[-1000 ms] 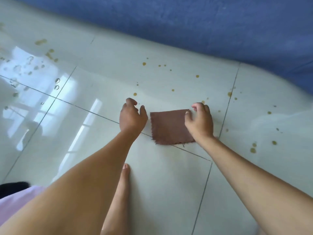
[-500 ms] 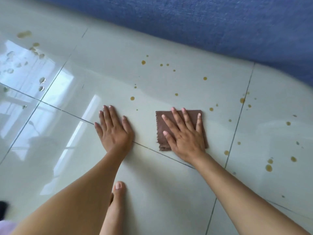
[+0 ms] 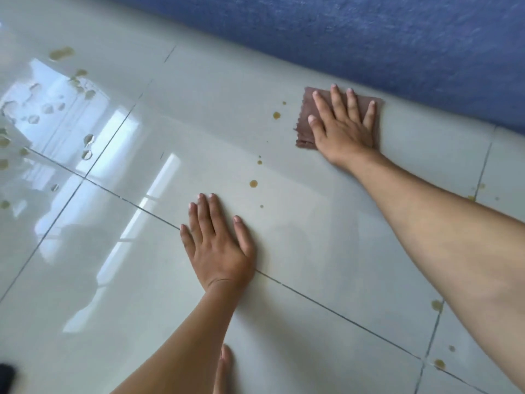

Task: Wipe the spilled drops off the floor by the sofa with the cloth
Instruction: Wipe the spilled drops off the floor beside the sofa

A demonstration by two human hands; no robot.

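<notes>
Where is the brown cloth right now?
In the head view, the brown cloth lies flat on the floor, upper right of centre, close to the blue sofa, pressed under the right hand; spilled drops lie to its left.

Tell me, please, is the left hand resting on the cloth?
No, the left hand lies flat on bare floor tile, while the right hand presses the brown cloth.
</notes>
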